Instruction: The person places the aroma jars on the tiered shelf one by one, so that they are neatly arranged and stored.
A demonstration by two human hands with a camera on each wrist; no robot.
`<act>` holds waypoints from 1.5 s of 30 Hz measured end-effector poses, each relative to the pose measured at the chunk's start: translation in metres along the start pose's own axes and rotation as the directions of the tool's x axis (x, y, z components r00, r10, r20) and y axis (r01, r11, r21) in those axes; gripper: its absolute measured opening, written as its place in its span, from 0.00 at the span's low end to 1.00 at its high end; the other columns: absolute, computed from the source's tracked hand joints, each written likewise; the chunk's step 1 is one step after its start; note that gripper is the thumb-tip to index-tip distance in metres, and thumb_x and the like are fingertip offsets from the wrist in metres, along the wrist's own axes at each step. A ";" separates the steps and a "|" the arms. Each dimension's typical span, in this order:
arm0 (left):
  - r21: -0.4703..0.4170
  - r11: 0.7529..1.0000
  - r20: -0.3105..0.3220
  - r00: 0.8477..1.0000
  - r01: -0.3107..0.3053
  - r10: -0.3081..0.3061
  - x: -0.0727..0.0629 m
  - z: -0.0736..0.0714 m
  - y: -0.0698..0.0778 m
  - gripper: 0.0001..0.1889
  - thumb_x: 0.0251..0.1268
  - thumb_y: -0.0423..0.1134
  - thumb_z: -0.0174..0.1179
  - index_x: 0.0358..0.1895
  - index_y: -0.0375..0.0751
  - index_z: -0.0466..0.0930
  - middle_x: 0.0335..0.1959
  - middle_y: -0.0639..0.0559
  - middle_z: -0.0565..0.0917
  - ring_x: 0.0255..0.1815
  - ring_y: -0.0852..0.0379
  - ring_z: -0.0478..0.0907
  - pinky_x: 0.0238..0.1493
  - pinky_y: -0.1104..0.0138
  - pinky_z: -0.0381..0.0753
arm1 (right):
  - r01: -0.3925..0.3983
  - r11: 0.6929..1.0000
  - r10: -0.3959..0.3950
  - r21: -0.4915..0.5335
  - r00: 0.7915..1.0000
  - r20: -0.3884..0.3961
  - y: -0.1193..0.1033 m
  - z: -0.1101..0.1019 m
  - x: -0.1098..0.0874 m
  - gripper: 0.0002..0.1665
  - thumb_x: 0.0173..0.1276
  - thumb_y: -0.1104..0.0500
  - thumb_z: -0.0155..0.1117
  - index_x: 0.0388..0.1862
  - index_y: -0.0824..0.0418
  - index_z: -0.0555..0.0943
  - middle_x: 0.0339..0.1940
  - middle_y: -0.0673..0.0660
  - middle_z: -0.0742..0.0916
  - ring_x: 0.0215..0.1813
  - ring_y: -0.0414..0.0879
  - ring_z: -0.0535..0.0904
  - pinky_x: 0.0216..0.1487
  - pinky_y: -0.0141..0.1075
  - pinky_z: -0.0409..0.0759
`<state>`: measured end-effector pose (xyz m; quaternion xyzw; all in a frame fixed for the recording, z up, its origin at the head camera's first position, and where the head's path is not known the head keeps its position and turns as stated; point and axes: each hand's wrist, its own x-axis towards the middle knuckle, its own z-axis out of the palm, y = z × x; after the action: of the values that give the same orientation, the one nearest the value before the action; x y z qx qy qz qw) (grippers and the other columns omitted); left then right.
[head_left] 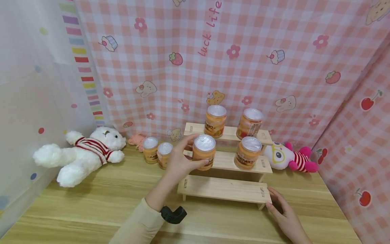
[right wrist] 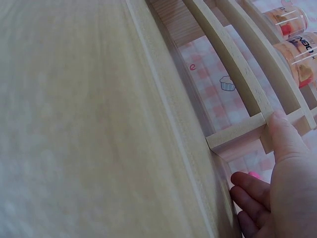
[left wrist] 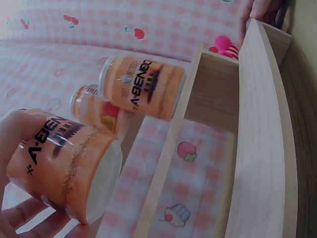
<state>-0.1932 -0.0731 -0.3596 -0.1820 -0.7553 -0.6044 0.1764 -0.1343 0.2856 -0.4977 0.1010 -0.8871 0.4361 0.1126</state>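
Observation:
My left hand (head_left: 186, 159) grips an orange can (head_left: 203, 154) with a silver lid, in front of the middle step of a wooden shelf (head_left: 222, 189). In the left wrist view, the underside of that held can (left wrist: 64, 163) shows, apart from the board. My right hand (head_left: 284, 213) holds the right end of the lowest step, thumb at its front corner, as the right wrist view also shows. Another can (head_left: 247, 154) stands on the middle step's right side. On the top step stand a left can (head_left: 215, 122) and a right can (head_left: 249, 124).
Two similar cans, one farther left (head_left: 150, 151) and one nearer (head_left: 164, 156), stand on the table left of the shelf. A white plush bear (head_left: 88, 149) lies at the left, a pink plush toy (head_left: 289, 157) at the right. Checked cloth (head_left: 164, 78) hangs behind.

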 end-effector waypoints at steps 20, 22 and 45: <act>0.116 0.993 0.008 1.000 -0.007 0.006 0.019 0.035 -0.024 0.40 0.41 0.41 0.79 0.64 0.49 0.72 0.44 0.51 0.80 0.40 0.55 0.77 0.36 0.62 0.80 | 0.030 0.999 -0.030 0.013 0.999 -0.016 0.002 0.002 0.001 0.29 0.70 0.64 0.60 0.69 0.58 0.68 0.50 0.62 0.83 0.51 0.30 0.74 0.50 0.18 0.65; 0.119 0.993 0.004 1.000 -0.011 0.010 0.020 0.036 -0.026 0.40 0.41 0.41 0.79 0.64 0.49 0.72 0.44 0.50 0.80 0.40 0.55 0.78 0.37 0.63 0.81 | 0.031 0.999 -0.031 0.009 0.999 -0.017 0.002 0.002 0.001 0.29 0.70 0.64 0.60 0.69 0.58 0.68 0.50 0.62 0.83 0.51 0.30 0.74 0.50 0.17 0.65; 0.007 1.000 0.052 0.999 0.015 -0.016 0.016 0.033 -0.038 0.42 0.49 0.40 0.75 0.70 0.51 0.65 0.52 0.48 0.75 0.48 0.49 0.76 0.44 0.58 0.81 | 0.009 1.000 -0.009 -0.008 1.000 -0.008 0.001 0.001 0.000 0.29 0.70 0.63 0.60 0.69 0.58 0.68 0.50 0.60 0.84 0.50 0.32 0.75 0.48 0.17 0.66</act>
<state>-0.2276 -0.0477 -0.3911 -0.1911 -0.7631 -0.5982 0.1526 -0.1348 0.2854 -0.4992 0.1026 -0.8879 0.4325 0.1186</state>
